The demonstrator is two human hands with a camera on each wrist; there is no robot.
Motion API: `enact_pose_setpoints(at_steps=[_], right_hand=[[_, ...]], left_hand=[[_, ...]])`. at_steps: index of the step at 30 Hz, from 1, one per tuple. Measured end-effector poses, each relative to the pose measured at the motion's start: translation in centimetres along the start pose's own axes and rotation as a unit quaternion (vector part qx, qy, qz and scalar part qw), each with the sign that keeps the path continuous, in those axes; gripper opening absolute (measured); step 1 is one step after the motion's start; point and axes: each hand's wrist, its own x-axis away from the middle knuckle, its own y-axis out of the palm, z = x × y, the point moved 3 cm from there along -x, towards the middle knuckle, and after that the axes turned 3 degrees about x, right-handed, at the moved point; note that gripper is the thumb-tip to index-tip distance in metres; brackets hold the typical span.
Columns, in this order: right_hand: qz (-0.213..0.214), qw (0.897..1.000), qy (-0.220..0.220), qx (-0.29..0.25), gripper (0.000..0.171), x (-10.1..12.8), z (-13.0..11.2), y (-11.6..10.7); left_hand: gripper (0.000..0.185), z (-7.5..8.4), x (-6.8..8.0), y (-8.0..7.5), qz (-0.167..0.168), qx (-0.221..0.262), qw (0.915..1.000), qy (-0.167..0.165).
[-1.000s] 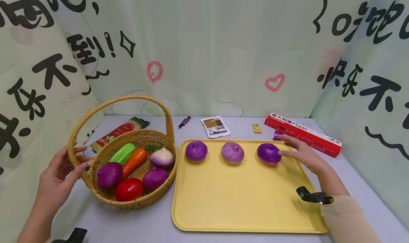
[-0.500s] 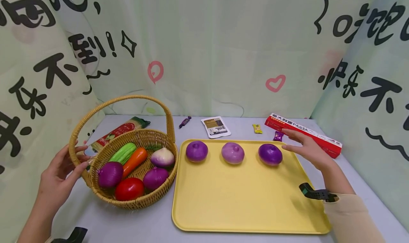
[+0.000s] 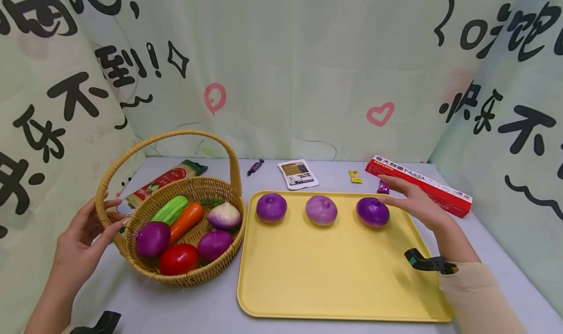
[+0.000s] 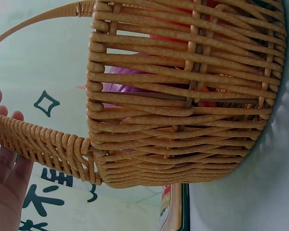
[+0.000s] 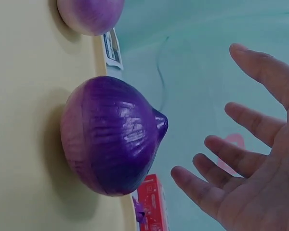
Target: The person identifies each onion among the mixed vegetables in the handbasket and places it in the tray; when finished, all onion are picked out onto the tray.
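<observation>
My left hand (image 3: 86,241) holds the handle (image 3: 104,187) of a wicker basket (image 3: 189,280), thumb and fingers on either side of it in the left wrist view. Inside lie purple onions (image 3: 152,240), a purple-and-white onion (image 3: 224,216), a red tomato (image 3: 179,260), a carrot (image 3: 186,222) and a ridged green vegetable (image 3: 169,210). My right hand (image 3: 415,202) hovers beside a dark purple onion (image 3: 372,212), the rightmost in a row of three on a yellow tray (image 3: 330,270). In the right wrist view its fingers are spread, apart from the dark purple onion (image 5: 113,137).
Behind the tray lie a white packet (image 3: 297,174), a yellow sweet (image 3: 355,177), a purple-wrapped sweet (image 3: 255,167) and a long red box (image 3: 418,185). A red-and-green bag (image 3: 162,182) lies behind the basket. Printed curtains (image 3: 290,80) enclose the table.
My right hand drew a little to the right of the dark purple onion, then came back left towards it. My left hand and the basket have stayed in place.
</observation>
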Motion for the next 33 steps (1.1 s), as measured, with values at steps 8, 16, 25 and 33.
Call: enact_pose_setpoints(at_steps=[8,16,25,33], right_hand=[[-0.008,0.999,-0.039,-0.002,0.070,-0.8,-2.2,0.7],[-0.029,0.997,-0.071,-0.002,0.066,-1.7,-5.0,1.7],[-0.055,0.991,-0.118,-0.011,0.065,-2.8,-8.8,3.3],[-0.081,0.985,-0.148,-0.032,0.063,-3.6,-12.6,5.1]], left_hand=[[0.069,0.1,0.0,0.0,-0.002,-0.001,0.9999,0.011],[0.069,0.0,0.0,0.0,-0.006,0.000,0.9999,0.011],[0.069,0.1,0.0,0.1,-0.006,0.001,0.9998,0.017],[0.069,0.3,0.0,0.1,-0.006,0.001,0.9997,0.022]])
